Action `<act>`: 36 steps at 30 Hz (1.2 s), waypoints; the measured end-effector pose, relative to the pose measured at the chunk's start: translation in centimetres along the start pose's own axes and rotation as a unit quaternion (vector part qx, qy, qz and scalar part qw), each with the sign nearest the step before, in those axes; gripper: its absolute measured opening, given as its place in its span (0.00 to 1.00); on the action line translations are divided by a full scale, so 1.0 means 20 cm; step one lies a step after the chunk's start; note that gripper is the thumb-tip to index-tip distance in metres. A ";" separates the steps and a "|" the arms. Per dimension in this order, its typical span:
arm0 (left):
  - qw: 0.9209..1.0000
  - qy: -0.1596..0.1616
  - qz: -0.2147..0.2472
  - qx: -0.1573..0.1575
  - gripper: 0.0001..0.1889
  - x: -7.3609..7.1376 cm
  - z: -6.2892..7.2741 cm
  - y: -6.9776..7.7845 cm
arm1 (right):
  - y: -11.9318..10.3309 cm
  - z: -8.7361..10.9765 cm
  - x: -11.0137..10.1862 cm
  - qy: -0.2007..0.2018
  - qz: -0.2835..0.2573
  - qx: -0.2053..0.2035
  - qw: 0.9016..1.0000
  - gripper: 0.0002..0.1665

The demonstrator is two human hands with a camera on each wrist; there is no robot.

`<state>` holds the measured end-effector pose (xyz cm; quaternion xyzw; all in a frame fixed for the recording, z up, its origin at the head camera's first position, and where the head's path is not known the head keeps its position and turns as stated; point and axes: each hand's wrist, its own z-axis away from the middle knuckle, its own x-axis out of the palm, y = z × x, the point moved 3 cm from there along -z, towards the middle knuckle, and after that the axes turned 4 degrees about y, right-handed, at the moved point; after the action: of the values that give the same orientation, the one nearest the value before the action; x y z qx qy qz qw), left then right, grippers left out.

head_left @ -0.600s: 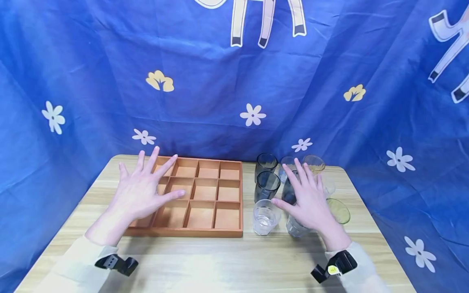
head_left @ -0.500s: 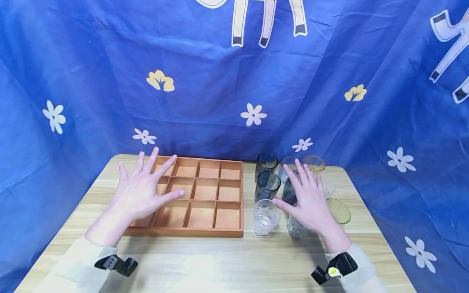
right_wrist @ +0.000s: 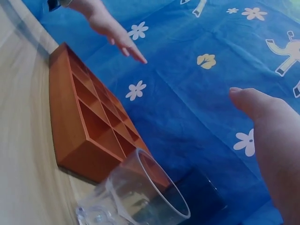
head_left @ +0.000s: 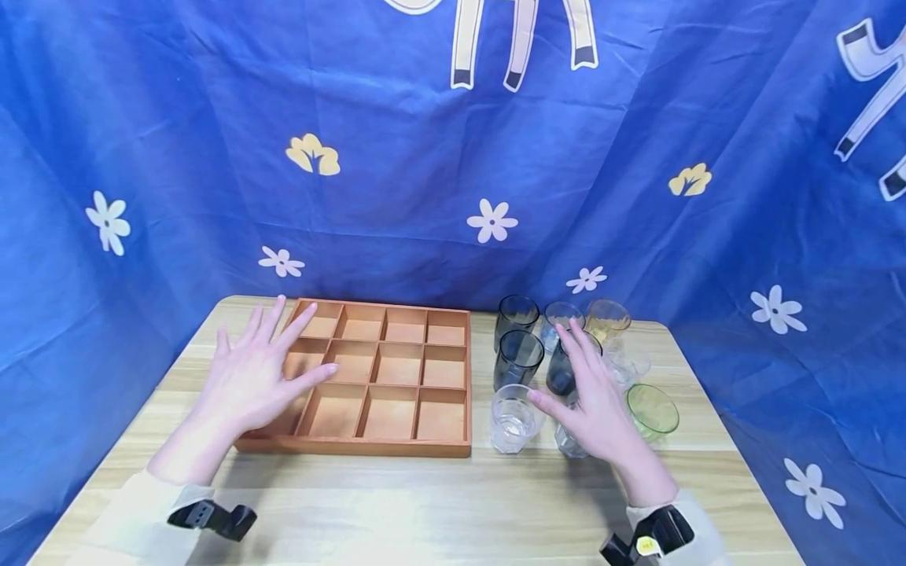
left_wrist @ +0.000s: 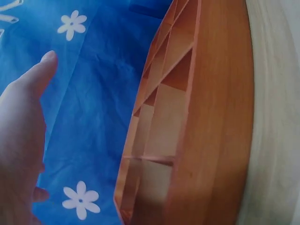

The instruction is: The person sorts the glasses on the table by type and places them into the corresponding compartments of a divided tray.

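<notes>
My left hand (head_left: 251, 369), fingers spread, hovers above the left part of a wooden tray (head_left: 354, 449) divided into square compartments. Over the glasses on the right hangs my right hand (head_left: 598, 409), fingers extended and holding nothing. Its thumb is near a clear glass (head_left: 513, 428), which also shows as a clear tumbler (right_wrist: 136, 197) in the right wrist view. A dark glass (head_left: 519, 365) stands behind that one, and another dark glass (head_left: 561, 369) is close to the fingers. A second clear glass (head_left: 569, 442) is partly hidden under the right hand.
Toward the back are a third dark glass (head_left: 515, 318), a bluish clear glass (head_left: 554, 334) and an amber glass (head_left: 610, 318). On the right side are a green glass (head_left: 653, 409) and another clear glass (head_left: 630, 365). A blue curtain (head_left: 396, 189) hangs around the wooden table (head_left: 382, 511).
My left hand has shifted left and slightly toward me. The right hand has turned a little, its fingers closer together, uncovering more of the green glass. The head view has shifted slightly.
</notes>
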<state>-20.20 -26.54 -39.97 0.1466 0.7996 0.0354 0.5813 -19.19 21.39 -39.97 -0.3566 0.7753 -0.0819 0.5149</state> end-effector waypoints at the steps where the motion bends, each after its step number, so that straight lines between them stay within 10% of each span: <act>1: 1.000 0.000 0.005 -0.002 0.54 0.00 0.01 -0.01 | 0.00 0.00 0.00 0.002 -0.011 0.002 1.000 0.61; 36: 0.983 0.021 0.146 -0.112 0.46 0.21 0.23 -0.33 | -0.07 0.12 0.16 0.006 -0.207 0.058 0.977 0.54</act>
<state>-18.30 -32.21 -46.77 0.1948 0.7726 0.2119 0.5659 -17.18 18.88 -42.81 -0.4788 0.6816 -0.2337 0.5015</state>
